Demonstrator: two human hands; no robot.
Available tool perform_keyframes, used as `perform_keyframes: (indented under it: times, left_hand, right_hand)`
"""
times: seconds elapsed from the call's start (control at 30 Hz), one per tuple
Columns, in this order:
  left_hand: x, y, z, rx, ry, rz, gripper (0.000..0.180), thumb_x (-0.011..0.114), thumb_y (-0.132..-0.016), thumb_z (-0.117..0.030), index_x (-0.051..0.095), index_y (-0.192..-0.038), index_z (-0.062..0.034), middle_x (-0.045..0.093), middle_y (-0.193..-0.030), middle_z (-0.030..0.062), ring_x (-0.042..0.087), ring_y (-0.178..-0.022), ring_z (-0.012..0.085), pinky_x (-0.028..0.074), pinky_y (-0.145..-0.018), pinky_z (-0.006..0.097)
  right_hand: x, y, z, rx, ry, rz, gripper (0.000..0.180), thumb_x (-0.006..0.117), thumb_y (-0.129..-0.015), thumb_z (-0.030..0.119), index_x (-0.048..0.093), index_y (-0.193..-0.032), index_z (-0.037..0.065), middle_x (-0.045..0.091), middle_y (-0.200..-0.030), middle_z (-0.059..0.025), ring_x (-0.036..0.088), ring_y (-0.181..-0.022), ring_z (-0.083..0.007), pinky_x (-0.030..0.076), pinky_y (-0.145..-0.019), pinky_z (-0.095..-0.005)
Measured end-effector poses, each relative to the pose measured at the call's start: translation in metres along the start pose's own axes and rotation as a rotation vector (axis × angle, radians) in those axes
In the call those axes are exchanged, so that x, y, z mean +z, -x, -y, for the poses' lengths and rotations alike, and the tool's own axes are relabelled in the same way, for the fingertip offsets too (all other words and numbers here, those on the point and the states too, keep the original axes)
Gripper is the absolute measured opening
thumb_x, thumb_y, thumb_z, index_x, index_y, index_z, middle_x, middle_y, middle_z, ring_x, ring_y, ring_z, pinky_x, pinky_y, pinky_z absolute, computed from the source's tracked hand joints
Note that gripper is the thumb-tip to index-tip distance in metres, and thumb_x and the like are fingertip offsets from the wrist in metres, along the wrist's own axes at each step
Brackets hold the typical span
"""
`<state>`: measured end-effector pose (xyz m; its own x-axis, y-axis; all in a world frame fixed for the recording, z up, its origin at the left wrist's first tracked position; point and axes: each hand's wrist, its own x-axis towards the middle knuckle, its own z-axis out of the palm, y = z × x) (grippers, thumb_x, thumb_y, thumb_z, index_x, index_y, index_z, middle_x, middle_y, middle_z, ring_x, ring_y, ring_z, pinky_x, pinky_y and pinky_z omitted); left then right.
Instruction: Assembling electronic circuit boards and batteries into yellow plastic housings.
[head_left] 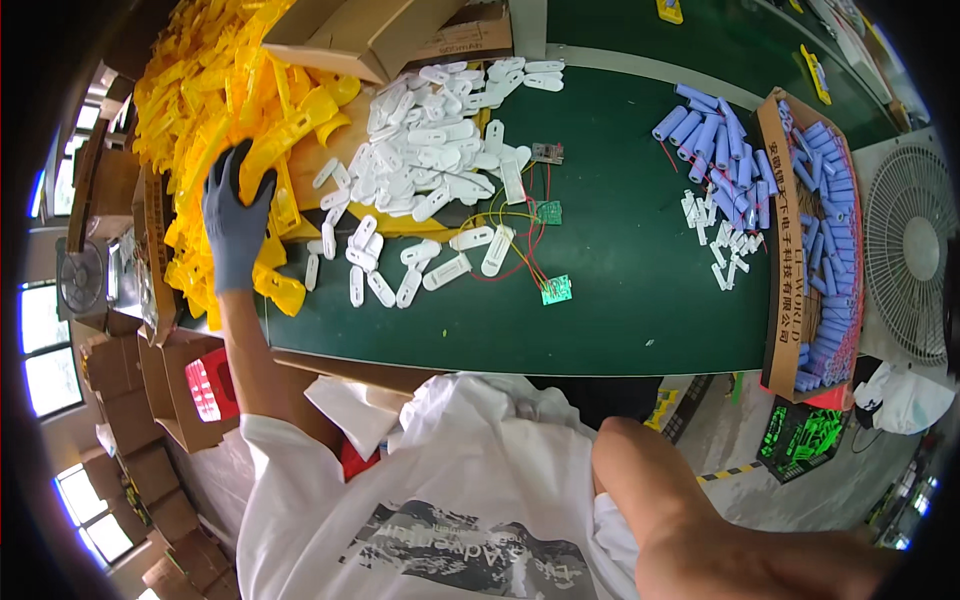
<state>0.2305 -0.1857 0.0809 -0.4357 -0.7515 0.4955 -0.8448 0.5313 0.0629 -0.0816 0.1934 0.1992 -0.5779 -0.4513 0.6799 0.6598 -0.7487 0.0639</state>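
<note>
one bare forearm (690,500), the right one, is crossing the lower right of the frame, and its hand is lying out of view, so its grip cannot be told. a white printed t-shirt (430,490) is filling the lower middle. just above it the near edge of the green table (620,330) is curving across, with bare green surface lying open between the middle and the right. higher up, at the left, the left hand (235,225) in a grey glove is reaching up and resting on the yellow plastic shells (215,90); its fingers are spread and curling over one curved shell, touching rather than pinching it. the shells are glossy, bright yellow and piled thickly at the upper left of the frame. just right of them white oval plastic pieces (430,150) are lying heaped, with small green circuit boards (556,289) and coloured wires beside. farther right, lilac cylindrical cells (705,130) are lying loose beside a cardboard box (780,250) full of them.
</note>
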Motion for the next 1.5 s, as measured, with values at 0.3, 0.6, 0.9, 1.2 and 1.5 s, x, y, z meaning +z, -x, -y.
perform_keyframes:
  times: [0.3,0.6,0.9,1.2,1.5]
  left_hand:
    - [0.029,-0.030,0.041,0.146,-0.263,0.193,0.051,0.070,-0.077,-0.028,0.056,-0.123,-0.0120,0.059,-0.116,0.0117,0.050,-0.112,0.0338,0.039,-0.098,0.043]
    - [-0.026,0.003,0.027,0.214,-0.250,-0.050,0.040,0.067,-0.082,-0.031,0.061,-0.113,-0.0055,0.065,-0.106,0.0171,0.062,-0.097,0.0357,0.050,-0.083,0.040]
    - [0.027,0.132,-0.095,-0.467,0.912,-0.399,0.041,0.052,-0.091,-0.004,0.041,-0.130,0.0041,0.048,-0.128,0.0176,0.049,-0.116,0.0232,0.040,-0.100,0.040]
    - [0.027,0.125,-0.189,-0.638,1.752,0.472,0.042,0.056,-0.084,0.001,0.043,-0.124,0.0020,0.053,-0.107,0.0090,0.052,-0.099,0.0141,0.041,-0.088,0.026]
    - [0.027,0.119,-0.202,-0.509,1.542,0.455,0.043,0.063,-0.082,-0.001,0.045,-0.121,0.0019,0.053,-0.106,0.0093,0.051,-0.098,0.0151,0.041,-0.088,0.027]
  right_hand:
    - [-0.007,-0.010,-0.038,-0.037,0.057,0.052,0.020,0.051,-0.089,0.016,0.056,-0.077,0.001,0.059,-0.082,-0.0111,0.059,-0.077,-0.0190,0.054,-0.059,-0.0304]
    - [-0.026,-0.006,-0.042,0.032,0.338,-0.212,0.028,0.046,-0.091,0.021,0.056,-0.077,-0.001,0.059,-0.080,-0.0148,0.058,-0.082,-0.0242,0.051,-0.069,-0.0369]
    - [-0.166,0.088,-0.074,0.796,2.168,0.281,0.040,0.077,-0.069,0.011,0.064,-0.107,0.006,0.060,-0.110,-0.0116,0.056,-0.099,-0.0284,0.048,-0.081,-0.0372]
    - [-0.159,0.096,-0.074,0.991,1.847,0.059,0.023,0.073,-0.074,0.009,0.063,-0.094,0.005,0.060,-0.092,-0.0095,0.059,-0.076,-0.0204,0.048,-0.070,-0.0310]
    - [-0.146,0.091,0.004,0.712,0.779,-0.659,0.027,0.057,-0.087,0.013,0.048,-0.109,0.001,0.054,-0.081,-0.0072,0.049,-0.070,-0.0136,0.039,-0.063,-0.0262]
